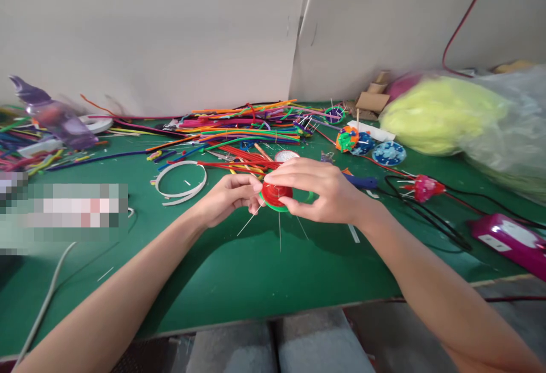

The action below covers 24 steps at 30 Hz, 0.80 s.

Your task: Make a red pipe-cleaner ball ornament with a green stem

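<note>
In front of me, above the table, is a small round craft piece [277,194] with a red domed middle and a green rim. Several thin pale wires stick out from it downward and to the sides. My left hand [230,198] pinches its left edge near one of the wires. Over the top and right side curls my right hand [324,190], with the thumb at the lower front and the fingers across the dome. A green loop [310,196] shows beside the right palm. The fingers hide part of the piece.
Pipe cleaners [247,134] of many colours lie piled on the green table [239,282]. A white coiled strip [158,182] is left of my hands. Rightward are a pink spiked piece [426,188], a magenta power strip [509,242], black cables and a bagged yellow bundle [443,114]. A purple bottle [60,120] stands left.
</note>
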{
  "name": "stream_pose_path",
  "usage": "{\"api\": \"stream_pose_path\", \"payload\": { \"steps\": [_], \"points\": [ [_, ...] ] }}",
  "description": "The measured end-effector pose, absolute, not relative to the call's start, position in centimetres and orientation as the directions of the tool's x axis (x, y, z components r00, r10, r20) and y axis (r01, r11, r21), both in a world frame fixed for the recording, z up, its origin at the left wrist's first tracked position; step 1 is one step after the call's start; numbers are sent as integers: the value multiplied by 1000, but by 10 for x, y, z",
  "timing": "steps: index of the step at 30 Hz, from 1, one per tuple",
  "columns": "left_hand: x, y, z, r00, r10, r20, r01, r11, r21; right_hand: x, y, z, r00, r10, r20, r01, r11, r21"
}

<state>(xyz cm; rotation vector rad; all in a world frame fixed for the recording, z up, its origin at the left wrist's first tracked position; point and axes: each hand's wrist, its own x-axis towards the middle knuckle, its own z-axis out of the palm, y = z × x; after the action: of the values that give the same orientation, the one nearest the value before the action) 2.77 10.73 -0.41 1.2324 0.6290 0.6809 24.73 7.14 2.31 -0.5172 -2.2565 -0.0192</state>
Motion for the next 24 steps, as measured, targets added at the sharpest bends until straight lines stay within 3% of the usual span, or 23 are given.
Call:
{"api": "stream_pose_path", "payload": {
  "steps": [14, 24],
  "points": [
    [23, 113, -6, 671, 729, -131, 10, 167, 986, 246, 70, 19, -698, 437, 568, 382, 898, -221],
    [22, 113, -7, 652, 742, -156, 32, 178, 983, 242, 71, 13, -673, 376, 637, 444, 894, -60]
  ]
}}
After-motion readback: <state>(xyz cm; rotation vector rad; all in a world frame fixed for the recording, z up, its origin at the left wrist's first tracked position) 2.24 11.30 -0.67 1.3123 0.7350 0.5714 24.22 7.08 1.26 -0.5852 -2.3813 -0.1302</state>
